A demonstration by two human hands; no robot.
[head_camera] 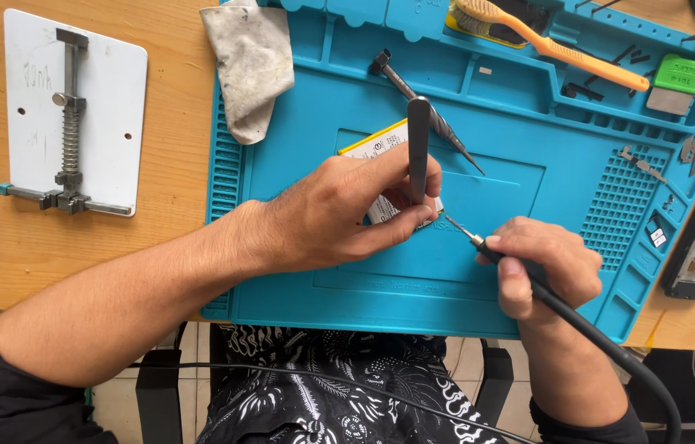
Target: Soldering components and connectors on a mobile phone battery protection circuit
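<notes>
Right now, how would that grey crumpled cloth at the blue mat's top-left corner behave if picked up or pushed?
The grey crumpled cloth is folded and creased, so probably floppy and would drape. It looks thin, likely light. Pushed, it would probably bunch rather than slide, since it overlaps the ribbed edge of the blue silicone work mat.

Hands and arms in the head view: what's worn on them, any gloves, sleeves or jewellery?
Both hands are bare: no gloves, rings or watch show on the left hand or the right hand. The forearms are uncovered. Dark black sleeves start near the elbows, at the lower corners of the frame.
</notes>
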